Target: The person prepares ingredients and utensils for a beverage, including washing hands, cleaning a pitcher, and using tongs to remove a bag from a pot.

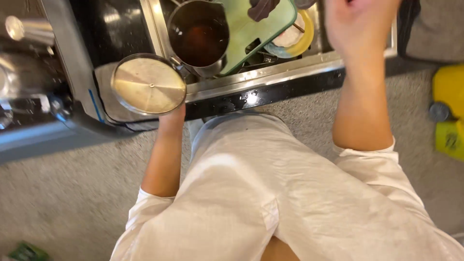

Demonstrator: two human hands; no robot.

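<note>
Gripping a round steel lid (149, 84) from beneath with our hidden left hand (171, 115), we hold it at eight o'clock of the steel pot (199, 38), while our right hand (358, 24), its grip unclear, hovers at three o'clock.

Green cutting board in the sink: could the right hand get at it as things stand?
Probably yes. The right hand is raised over the sink, just beside the green cutting board, with nothing between them. It looks empty, though its fingers are cut off by the frame.

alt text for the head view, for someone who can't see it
Looking down, a person in a white shirt holds a round steel lid in the left hand beside a pot in a sink; the right hand is raised over the sink.
</note>
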